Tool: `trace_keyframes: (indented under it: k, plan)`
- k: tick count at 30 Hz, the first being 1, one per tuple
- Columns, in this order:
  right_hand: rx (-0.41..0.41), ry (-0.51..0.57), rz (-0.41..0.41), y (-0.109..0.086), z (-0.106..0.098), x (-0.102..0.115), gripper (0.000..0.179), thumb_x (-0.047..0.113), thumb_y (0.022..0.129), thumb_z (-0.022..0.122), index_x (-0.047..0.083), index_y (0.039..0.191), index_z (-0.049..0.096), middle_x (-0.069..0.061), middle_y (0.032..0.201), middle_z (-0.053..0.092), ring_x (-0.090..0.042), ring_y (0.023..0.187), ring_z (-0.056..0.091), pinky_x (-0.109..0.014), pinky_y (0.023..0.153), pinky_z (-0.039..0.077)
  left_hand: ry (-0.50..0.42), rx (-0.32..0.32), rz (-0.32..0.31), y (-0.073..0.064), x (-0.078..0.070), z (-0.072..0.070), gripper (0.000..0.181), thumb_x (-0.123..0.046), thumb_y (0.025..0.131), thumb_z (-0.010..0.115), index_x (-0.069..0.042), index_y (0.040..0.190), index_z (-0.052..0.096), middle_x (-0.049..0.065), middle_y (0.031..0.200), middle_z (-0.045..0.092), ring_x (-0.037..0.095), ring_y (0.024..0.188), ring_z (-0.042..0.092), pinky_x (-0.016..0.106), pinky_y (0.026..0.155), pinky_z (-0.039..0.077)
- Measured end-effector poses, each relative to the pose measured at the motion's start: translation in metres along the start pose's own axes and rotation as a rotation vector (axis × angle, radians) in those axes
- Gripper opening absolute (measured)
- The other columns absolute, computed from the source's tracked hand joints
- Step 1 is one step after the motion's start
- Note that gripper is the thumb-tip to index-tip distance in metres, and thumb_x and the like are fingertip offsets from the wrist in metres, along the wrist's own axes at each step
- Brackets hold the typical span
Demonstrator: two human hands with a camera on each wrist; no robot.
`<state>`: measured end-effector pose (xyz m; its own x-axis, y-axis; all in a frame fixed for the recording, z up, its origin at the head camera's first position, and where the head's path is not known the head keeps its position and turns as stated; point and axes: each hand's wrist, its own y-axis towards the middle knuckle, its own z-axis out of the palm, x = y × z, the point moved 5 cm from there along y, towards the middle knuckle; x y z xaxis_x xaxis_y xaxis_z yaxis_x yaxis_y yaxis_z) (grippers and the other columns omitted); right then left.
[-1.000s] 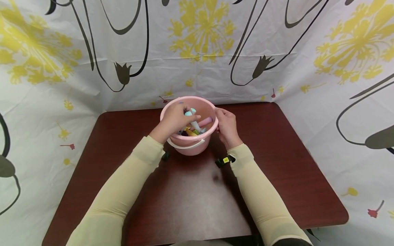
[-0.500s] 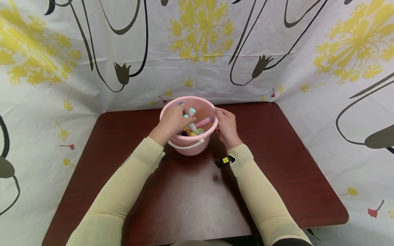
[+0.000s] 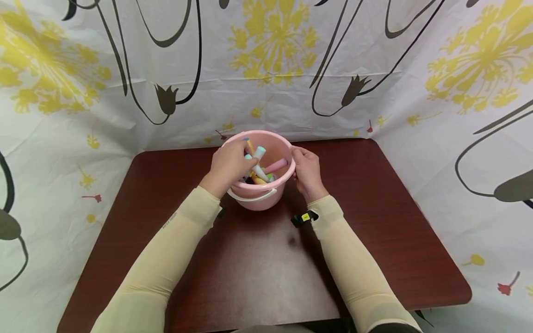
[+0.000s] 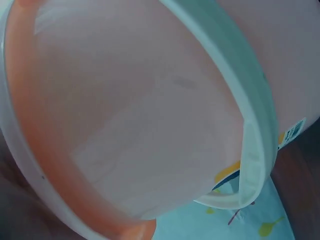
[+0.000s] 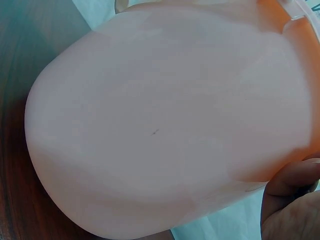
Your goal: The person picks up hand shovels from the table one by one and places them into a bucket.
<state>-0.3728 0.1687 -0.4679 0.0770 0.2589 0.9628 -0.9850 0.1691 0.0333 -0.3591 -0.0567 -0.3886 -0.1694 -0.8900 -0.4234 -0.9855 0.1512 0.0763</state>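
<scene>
A pink bucket (image 3: 261, 199) stands upright near the table's back edge, its white handle (image 3: 251, 198) hanging down in front. Over its left rim reaches my left hand (image 3: 228, 165); thumb and fingers pinch a tapered white marker with a light-blue end (image 3: 261, 173). A second light-blue-ended marker (image 3: 259, 151) sticks up beside the fingers, and a yellow stick with a blue tip (image 3: 249, 144) shows behind them. My right hand (image 3: 307, 170) grips the bucket's right rim, thumb and curled finger also visible in the right wrist view. The left wrist view shows only the bucket's outside, not the fingers.
Inside the bucket lie a pink cylinder (image 3: 276, 165), a yellow piece (image 3: 258, 179) and other small coloured things, partly hidden. The dark red-brown table (image 3: 374, 222) surrounds it. A white patterned cloth (image 3: 266, 101) hangs behind and at both sides.
My left hand has shifted slightly left, drawing the light-blue-ended marker's top with it. More of the yellow stick now shows. My right hand and the bucket have stayed still.
</scene>
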Motion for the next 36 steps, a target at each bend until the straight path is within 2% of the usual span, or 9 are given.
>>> trace_keyframes:
  k: [5,12,14,17,20,22,25,32,36]
  plan:
    - [0.005,0.021,-0.009,0.0,0.0,0.0,0.027,0.019,0.108,0.067,-0.005,0.118,0.075,-0.001,0.062,0.058,-0.005,0.039,0.047,-0.019,0.038,0.037,-0.048,-0.023,0.012,0.0,0.002,-0.003,0.03,-0.047,0.102,0.077,-0.018,0.105,0.073,-0.003,0.097,0.071,0.023,0.087,0.065,0.043,0.079,0.053]
    - [0.005,0.013,-0.013,0.002,0.0,0.0,0.024,0.019,0.107,0.067,-0.002,0.115,0.077,0.0,0.062,0.058,-0.005,0.039,0.046,-0.019,0.038,0.037,-0.173,-0.113,0.017,-0.003,0.007,-0.015,0.025,-0.041,0.103,0.077,-0.017,0.107,0.073,-0.002,0.104,0.074,0.022,0.094,0.068,0.043,0.085,0.054]
    - [-0.001,0.007,-0.012,0.002,-0.001,0.0,0.023,0.019,0.107,0.067,0.0,0.114,0.077,-0.001,0.063,0.06,-0.005,0.039,0.046,-0.019,0.038,0.037,-0.211,-0.153,0.023,-0.004,0.01,-0.019,0.022,-0.038,0.103,0.076,-0.017,0.106,0.073,-0.001,0.104,0.075,0.022,0.094,0.068,0.044,0.085,0.054]
    - [-0.007,-0.004,-0.011,0.003,-0.002,0.0,0.023,0.019,0.107,0.067,0.0,0.114,0.078,-0.003,0.068,0.062,-0.005,0.039,0.047,-0.019,0.038,0.038,-0.266,-0.248,0.037,-0.005,0.016,-0.026,0.016,-0.032,0.103,0.074,-0.016,0.104,0.074,0.001,0.101,0.076,0.023,0.093,0.068,0.045,0.085,0.054]
    - [-0.007,-0.016,-0.003,0.004,-0.003,0.0,0.024,0.02,0.108,0.067,0.0,0.116,0.078,-0.004,0.071,0.064,-0.005,0.04,0.048,-0.019,0.039,0.038,-0.33,-0.346,0.051,-0.006,0.024,-0.034,0.015,-0.029,0.103,0.073,-0.014,0.102,0.074,0.005,0.097,0.076,0.024,0.091,0.069,0.046,0.084,0.055]
    - [-0.003,-0.022,0.006,0.004,-0.004,0.001,0.025,0.021,0.108,0.067,-0.001,0.117,0.077,-0.004,0.072,0.064,-0.005,0.041,0.048,-0.019,0.039,0.039,-0.362,-0.385,0.055,-0.008,0.03,-0.037,0.017,-0.029,0.103,0.073,-0.012,0.103,0.074,0.007,0.097,0.075,0.025,0.091,0.068,0.045,0.084,0.054]
    - [0.014,-0.024,0.023,0.006,-0.006,0.004,0.025,0.02,0.108,0.067,-0.002,0.115,0.076,-0.002,0.068,0.061,-0.006,0.042,0.048,-0.02,0.04,0.039,-0.388,-0.391,0.053,-0.01,0.04,-0.038,0.019,-0.03,0.105,0.073,-0.011,0.103,0.073,0.009,0.096,0.072,0.027,0.089,0.064,0.043,0.08,0.053]
    - [0.115,-0.076,0.089,0.009,-0.014,0.011,0.026,0.02,0.107,0.064,-0.004,0.1,0.068,0.002,0.058,0.052,-0.008,0.046,0.046,-0.022,0.043,0.038,-0.408,-0.339,0.069,-0.016,0.058,-0.035,0.022,-0.031,0.106,0.072,-0.009,0.103,0.072,0.01,0.097,0.068,0.027,0.09,0.06,0.041,0.077,0.051]
    - [0.188,-0.183,0.151,0.006,-0.02,0.011,0.044,0.041,0.11,0.067,-0.002,0.1,0.066,0.002,0.06,0.052,-0.01,0.05,0.047,-0.025,0.047,0.041,-0.373,-0.328,0.07,-0.024,0.068,-0.036,0.021,-0.03,0.105,0.071,-0.009,0.104,0.072,0.01,0.101,0.069,0.029,0.091,0.06,0.044,0.081,0.05]
